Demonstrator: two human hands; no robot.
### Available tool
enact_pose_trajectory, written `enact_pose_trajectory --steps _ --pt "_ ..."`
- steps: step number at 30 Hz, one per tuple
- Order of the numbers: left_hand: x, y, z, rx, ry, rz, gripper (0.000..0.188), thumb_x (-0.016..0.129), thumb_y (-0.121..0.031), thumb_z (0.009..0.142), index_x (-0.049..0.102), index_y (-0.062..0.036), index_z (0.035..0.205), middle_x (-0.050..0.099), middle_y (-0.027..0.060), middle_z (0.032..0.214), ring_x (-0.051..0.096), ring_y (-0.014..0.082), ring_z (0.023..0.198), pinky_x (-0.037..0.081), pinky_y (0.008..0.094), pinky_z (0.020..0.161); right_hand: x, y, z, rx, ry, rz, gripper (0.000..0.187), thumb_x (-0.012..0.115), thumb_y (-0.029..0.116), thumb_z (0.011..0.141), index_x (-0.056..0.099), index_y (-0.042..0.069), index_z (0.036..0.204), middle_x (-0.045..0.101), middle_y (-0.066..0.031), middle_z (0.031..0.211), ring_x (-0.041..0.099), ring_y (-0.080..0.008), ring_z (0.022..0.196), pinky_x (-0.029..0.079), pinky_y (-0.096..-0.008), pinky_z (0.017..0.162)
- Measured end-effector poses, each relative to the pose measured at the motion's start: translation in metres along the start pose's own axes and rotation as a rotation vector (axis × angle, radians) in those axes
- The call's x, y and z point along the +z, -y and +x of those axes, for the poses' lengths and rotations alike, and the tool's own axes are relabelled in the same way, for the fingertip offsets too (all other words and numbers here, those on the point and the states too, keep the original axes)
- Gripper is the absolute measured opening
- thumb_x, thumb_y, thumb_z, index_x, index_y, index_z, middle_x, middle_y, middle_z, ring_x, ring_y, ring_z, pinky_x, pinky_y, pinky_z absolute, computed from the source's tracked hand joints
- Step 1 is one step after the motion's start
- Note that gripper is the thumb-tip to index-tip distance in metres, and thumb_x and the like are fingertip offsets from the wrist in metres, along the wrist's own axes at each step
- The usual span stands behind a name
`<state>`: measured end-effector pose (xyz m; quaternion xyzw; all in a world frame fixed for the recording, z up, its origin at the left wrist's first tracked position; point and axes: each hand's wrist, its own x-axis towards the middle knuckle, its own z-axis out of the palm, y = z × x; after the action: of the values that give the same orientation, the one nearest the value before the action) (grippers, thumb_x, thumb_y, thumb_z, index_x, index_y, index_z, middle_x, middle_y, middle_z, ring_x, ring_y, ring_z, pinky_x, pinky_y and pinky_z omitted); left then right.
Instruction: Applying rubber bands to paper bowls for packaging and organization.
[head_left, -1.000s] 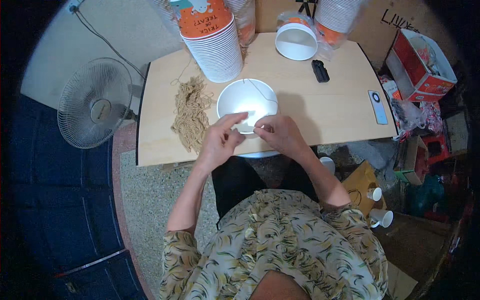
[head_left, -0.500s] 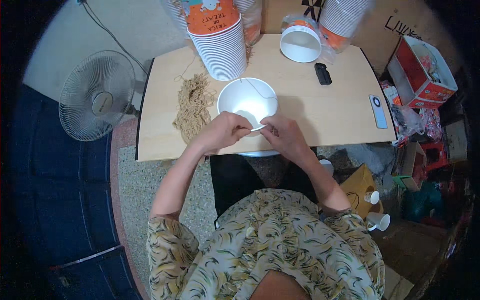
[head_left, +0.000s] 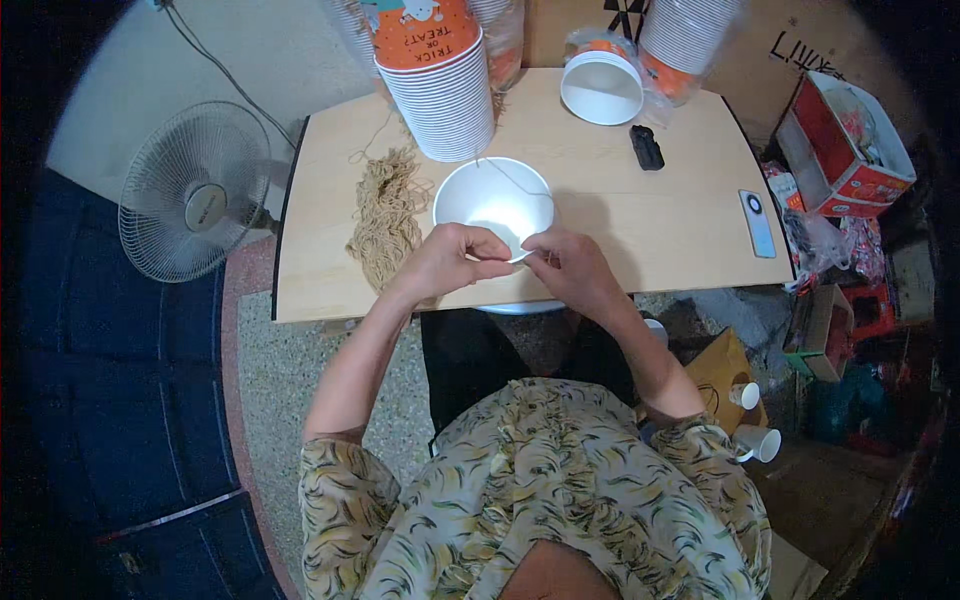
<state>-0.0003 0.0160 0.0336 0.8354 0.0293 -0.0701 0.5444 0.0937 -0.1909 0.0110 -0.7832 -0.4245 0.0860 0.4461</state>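
Observation:
A white paper bucket (head_left: 485, 190) stands mouth up near the table's front edge. A thin cord (head_left: 512, 180) runs from its far rim across the mouth toward the right side. My left hand (head_left: 452, 262) is closed in a pinch at the near rim, its thumb and index fingertips meeting close to the other hand; what lies between them is too small to make out. Closed on the near rim, just to the right, is my right hand (head_left: 575, 270); its fingertips are partly hidden. Left of the bucket lies a loose bundle of tan cords (head_left: 385, 225).
Behind the bucket rises a tall stack of nested paper buckets (head_left: 440, 105). Another bucket (head_left: 602, 90) lies on its side at the back, with a black object (head_left: 647, 148) nearby. A phone (head_left: 757, 225) rests at the right edge. A fan (head_left: 200, 195) stands left of the table.
My left fingers have moved right, closing in on the right hand's fingertips. The bucket has shifted very slightly. My right hand stays at the near rim.

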Motion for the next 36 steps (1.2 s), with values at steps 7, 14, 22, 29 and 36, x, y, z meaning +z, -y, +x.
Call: enact_pose_trajectory --steps 7,14,22,29,36 --pt "0.015 0.008 0.004 0.021 -0.08 -0.196 0.017 0.076 -0.006 0.083 0.074 -0.0036 0.1 0.074 0.0033 0.088 0.066 0.0078 0.083 0.054 0.0242 0.074 -0.002 0.006 0.0 0.049 0.023 -0.015 0.02 0.07 0.011 0.085 0.071 0.001 0.101 0.068 -0.0137 0.079 0.064 -0.0199 0.064 0.05 -0.033 0.061" --pt "0.012 0.015 0.007 -0.046 -0.145 -0.3 0.016 0.075 -0.006 0.085 0.074 -0.0047 0.101 0.074 0.0024 0.086 0.066 0.0056 0.076 0.053 0.0233 0.066 -0.002 0.002 -0.002 -0.032 0.001 0.024 0.022 0.069 0.011 0.085 0.071 0.003 0.105 0.067 -0.0117 0.075 0.062 -0.0171 0.061 0.049 -0.0321 0.059" --pt "0.0 0.007 -0.001 0.322 -0.335 0.43 0.011 0.067 -0.005 0.09 0.07 -0.0019 0.099 0.074 0.0115 0.089 0.069 0.0143 0.072 0.054 0.0297 0.062 -0.027 0.038 -0.004 -0.372 0.249 -0.076 0.02 0.068 0.008 0.083 0.068 0.007 0.103 0.064 -0.0101 0.079 0.064 -0.0297 0.075 0.05 -0.038 0.069" --pt "0.014 -0.015 -0.004 0.018 -0.107 -0.601 0.013 0.063 -0.013 0.096 0.065 -0.0003 0.098 0.072 0.0066 0.094 0.068 0.0124 0.08 0.053 0.0265 0.069 -0.039 0.062 0.035 -0.513 0.148 -0.125 0.016 0.067 0.011 0.081 0.066 0.01 0.097 0.066 -0.0124 0.085 0.065 -0.0317 0.079 0.049 -0.0435 0.076" --pt "0.007 -0.007 -0.005 -0.093 0.034 -0.619 0.016 0.065 -0.014 0.095 0.066 -0.0019 0.105 0.071 0.0051 0.088 0.066 0.0099 0.074 0.053 0.02 0.065 -0.028 0.038 0.084 -0.366 0.124 -0.086 0.017 0.068 0.008 0.083 0.069 0.004 0.099 0.069 -0.0132 0.088 0.066 -0.029 0.082 0.05 -0.0387 0.077"
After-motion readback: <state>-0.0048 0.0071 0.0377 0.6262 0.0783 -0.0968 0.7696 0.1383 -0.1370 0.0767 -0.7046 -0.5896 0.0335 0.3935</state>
